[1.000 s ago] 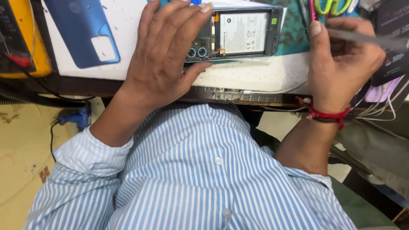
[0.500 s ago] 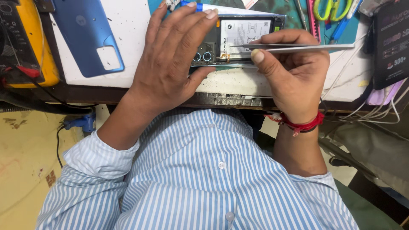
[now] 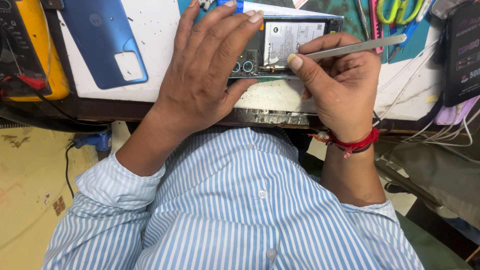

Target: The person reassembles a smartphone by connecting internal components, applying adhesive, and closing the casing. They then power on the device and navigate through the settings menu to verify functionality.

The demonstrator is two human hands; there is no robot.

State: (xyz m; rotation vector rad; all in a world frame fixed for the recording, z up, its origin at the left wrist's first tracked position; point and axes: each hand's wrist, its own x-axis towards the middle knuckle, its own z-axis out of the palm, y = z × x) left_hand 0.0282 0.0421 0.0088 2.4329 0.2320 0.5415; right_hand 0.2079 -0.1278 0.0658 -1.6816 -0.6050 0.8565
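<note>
An opened smartphone (image 3: 295, 42) with its back removed lies on the white bench top (image 3: 160, 30), showing its battery and camera lenses. My left hand (image 3: 205, 75) rests flat over the phone's left end and holds it down. My right hand (image 3: 340, 85) grips metal tweezers (image 3: 345, 49), whose tips touch the phone's board near the cameras. A red thread band circles my right wrist.
The phone's blue back cover (image 3: 107, 40) lies left on the bench. A yellow multimeter (image 3: 32, 50) with leads sits at far left. Green-handled scissors (image 3: 395, 10), other tools, a dark box (image 3: 462, 50) and white cables (image 3: 445, 130) crowd the right side.
My right hand brought the tweezers in from the right edge of the bench to the phone, and their tips now touch the board. My left hand stayed on the phone.
</note>
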